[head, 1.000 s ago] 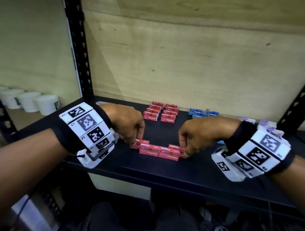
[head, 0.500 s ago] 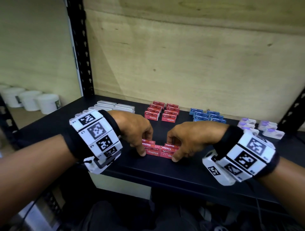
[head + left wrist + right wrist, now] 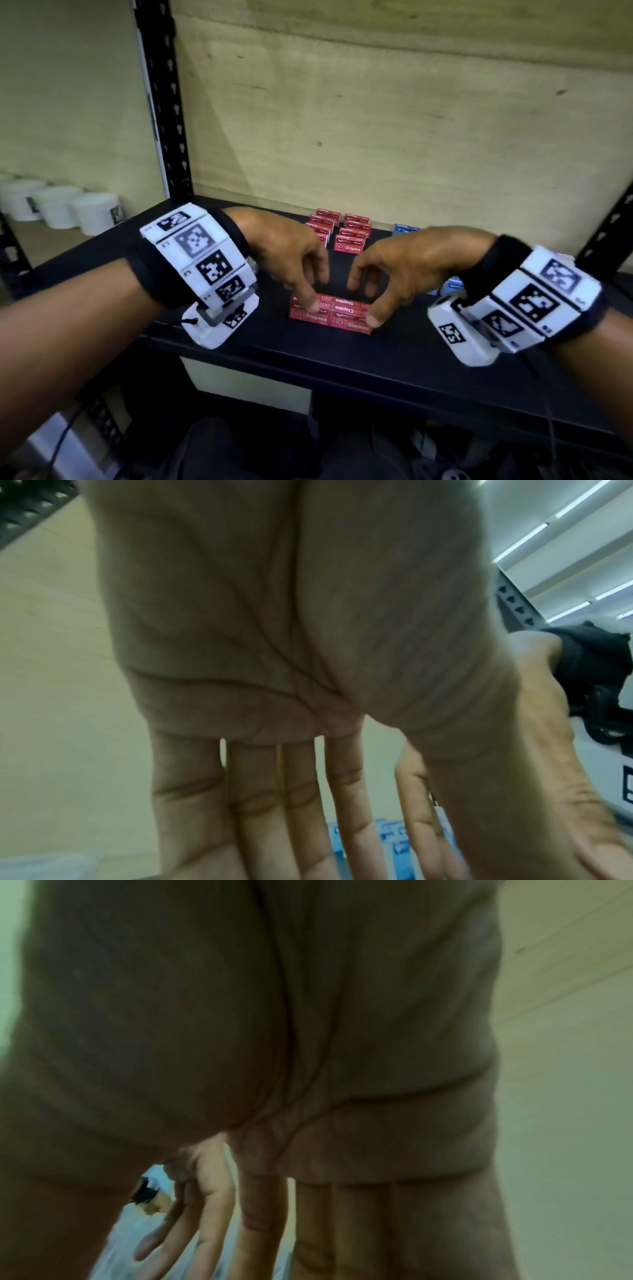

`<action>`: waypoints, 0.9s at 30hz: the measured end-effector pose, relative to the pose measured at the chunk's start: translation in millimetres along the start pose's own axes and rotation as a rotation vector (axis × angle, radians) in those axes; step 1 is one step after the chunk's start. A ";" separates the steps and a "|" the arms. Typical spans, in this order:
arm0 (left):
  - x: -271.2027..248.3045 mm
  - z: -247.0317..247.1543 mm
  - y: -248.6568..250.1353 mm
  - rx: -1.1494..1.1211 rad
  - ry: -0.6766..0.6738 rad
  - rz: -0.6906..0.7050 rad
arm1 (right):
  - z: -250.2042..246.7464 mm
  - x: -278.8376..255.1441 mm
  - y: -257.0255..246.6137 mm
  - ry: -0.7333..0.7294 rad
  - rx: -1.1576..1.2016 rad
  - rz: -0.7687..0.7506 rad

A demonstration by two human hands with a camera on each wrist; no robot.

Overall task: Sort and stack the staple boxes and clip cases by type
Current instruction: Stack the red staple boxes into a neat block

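Observation:
A tight block of red staple boxes lies near the front of the black shelf. My left hand stands at the block's left end, thumb on the front left box and fingers reaching down behind it. At the right end is my right hand, with its thumb against the front right box and its index finger raised clear. The left wrist view shows nearly straight fingers, as does the right wrist view. A sorted stack of red staple boxes stands at the back.
Blue boxes sit at the back right, and more of them show behind my right wrist. White tubs stand on a neighbouring shelf to the left. A black upright post and a plywood back wall bound the shelf.
Both hands moved inward and pushed the spread row of red boxes into a compact block. My left wrist now hides the white cases at the left.

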State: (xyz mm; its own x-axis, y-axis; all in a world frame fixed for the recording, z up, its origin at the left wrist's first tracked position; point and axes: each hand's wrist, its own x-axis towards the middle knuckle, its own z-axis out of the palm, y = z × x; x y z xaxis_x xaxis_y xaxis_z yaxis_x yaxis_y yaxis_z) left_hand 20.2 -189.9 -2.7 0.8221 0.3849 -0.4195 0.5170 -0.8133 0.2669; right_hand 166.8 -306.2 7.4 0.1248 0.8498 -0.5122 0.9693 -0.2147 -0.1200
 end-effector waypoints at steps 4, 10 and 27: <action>8.3 -21.5 -5.7 0.038 0.116 -0.016 | -27.6 3.2 16.6 0.053 0.024 0.019; 46.2 -48.7 -15.1 0.189 0.326 -0.068 | -58.7 42.6 40.9 0.248 -0.041 0.074; 107.1 -71.2 -39.3 0.335 0.321 -0.159 | -71.7 113.3 46.2 0.270 -0.169 0.190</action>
State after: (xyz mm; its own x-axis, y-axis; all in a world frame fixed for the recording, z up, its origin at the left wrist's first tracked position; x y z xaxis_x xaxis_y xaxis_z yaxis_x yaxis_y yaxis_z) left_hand 104.8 -85.6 3.7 0.7985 0.5880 -0.1292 0.5804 -0.8088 -0.0943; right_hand 240.9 -185.3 4.8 0.3354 0.9037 -0.2662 0.9420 -0.3173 0.1095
